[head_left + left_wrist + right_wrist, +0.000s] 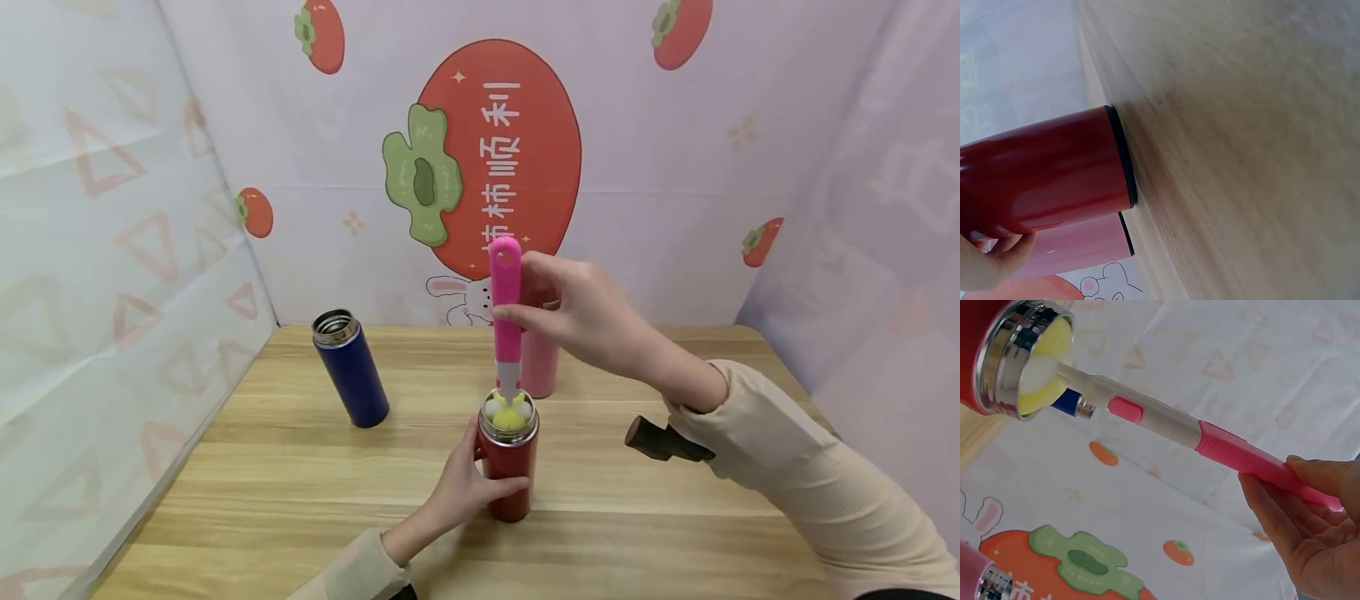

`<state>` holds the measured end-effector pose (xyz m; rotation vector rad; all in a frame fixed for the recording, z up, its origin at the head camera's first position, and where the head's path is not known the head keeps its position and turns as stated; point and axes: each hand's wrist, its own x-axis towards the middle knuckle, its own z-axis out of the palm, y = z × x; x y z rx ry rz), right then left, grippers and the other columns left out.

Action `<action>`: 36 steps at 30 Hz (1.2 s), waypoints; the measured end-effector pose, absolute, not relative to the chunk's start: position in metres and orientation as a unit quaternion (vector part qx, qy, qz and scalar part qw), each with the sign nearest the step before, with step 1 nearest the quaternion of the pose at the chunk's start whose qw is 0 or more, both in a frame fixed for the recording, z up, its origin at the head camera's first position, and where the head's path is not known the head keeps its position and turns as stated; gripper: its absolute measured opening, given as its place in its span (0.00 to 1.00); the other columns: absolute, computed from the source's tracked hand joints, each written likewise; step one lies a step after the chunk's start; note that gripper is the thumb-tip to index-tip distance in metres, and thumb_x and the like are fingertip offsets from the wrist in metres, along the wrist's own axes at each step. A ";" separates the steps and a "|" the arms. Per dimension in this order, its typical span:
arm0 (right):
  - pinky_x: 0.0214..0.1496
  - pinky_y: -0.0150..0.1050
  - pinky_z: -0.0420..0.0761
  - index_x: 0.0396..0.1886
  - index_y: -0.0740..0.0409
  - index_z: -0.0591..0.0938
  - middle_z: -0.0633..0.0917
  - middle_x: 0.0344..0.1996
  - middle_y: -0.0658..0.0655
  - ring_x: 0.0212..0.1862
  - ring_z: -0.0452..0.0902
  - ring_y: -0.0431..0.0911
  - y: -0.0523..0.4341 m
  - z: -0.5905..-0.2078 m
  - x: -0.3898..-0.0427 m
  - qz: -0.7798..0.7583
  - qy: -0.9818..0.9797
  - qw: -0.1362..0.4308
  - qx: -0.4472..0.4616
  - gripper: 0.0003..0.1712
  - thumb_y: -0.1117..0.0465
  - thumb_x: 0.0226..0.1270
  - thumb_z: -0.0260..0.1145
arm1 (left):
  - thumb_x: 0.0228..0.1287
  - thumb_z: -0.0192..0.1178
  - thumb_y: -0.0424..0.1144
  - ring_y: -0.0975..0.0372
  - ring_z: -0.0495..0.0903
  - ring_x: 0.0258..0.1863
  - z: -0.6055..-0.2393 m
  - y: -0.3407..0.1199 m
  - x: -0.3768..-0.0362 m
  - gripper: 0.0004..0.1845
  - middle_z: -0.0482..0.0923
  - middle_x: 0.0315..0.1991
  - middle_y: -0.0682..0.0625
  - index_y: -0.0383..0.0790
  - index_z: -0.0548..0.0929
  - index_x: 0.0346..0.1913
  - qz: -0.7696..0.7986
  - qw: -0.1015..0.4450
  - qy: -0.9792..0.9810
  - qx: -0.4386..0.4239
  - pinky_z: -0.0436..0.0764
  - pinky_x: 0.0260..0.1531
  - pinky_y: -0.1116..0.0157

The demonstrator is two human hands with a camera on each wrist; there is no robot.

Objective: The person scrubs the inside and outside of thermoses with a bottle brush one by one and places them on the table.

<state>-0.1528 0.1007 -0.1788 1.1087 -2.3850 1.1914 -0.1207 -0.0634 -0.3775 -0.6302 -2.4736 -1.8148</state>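
Observation:
My left hand (467, 483) grips the lower body of a red thermos bottle (508, 467), which stands upright and lidless on the table. In the right wrist view, the yellow and white sponge head (1047, 369) of a bottle brush fills the bottle's mouth. My right hand (581, 312) pinches the brush's pink handle (506, 325) between thumb and fingers, above the bottle. The left wrist view has the red bottle's black base on the wood and the left fingertips (1016, 250) against its side. How deep the sponge reaches inside is hidden.
An open dark blue bottle (352, 367) stands to the left on the wooden table (300, 508). Behind the brush a pink bottle (540, 367) is partly covered by the right hand. Printed cloth walls (360, 275) rise at the back and both sides.

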 end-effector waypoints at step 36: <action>0.36 0.31 0.78 0.39 0.67 0.76 0.84 0.34 0.50 0.35 0.80 0.42 0.141 -0.299 -0.126 0.610 -0.730 0.147 0.270 0.12 0.72 0.53 0.63 | 0.25 0.77 0.38 0.60 0.74 0.43 -0.388 -0.088 -0.131 0.43 0.73 0.45 0.48 0.41 0.68 0.53 -0.417 0.261 -0.832 -0.257 0.77 0.38 0.61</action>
